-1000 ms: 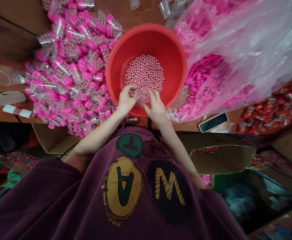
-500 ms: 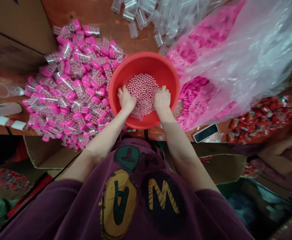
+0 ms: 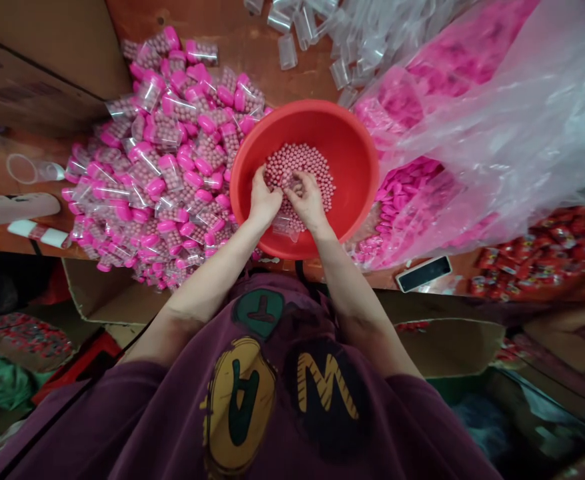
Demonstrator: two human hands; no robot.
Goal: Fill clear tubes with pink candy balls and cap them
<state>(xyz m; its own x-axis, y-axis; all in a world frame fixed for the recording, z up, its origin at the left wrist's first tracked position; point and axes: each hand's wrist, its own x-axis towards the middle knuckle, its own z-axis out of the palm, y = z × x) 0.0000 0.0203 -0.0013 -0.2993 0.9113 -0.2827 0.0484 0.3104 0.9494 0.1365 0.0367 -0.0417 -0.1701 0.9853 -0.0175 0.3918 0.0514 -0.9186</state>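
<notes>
Small round pink balls lie heaped in a red plastic basin. Over the balls, my left hand has its fingers bent inward at the left of the heap. My right hand is curled close beside it, thumb and fingers drawn together. The fingertips of both hands nearly meet; whatever is between them is too small or hidden to name. Just below the hands, a clear plastic container rests in the near part of the basin.
Left of the basin is a big pile of clear jars with pink caps, filled with balls. Empty clear tubes lie at the back. A plastic bag of pink caps, a phone and red packets are to the right.
My hands were apart at the two sides of the heap. My right hand has moved left, and both now come together over the balls. The whole view has shifted slightly.
</notes>
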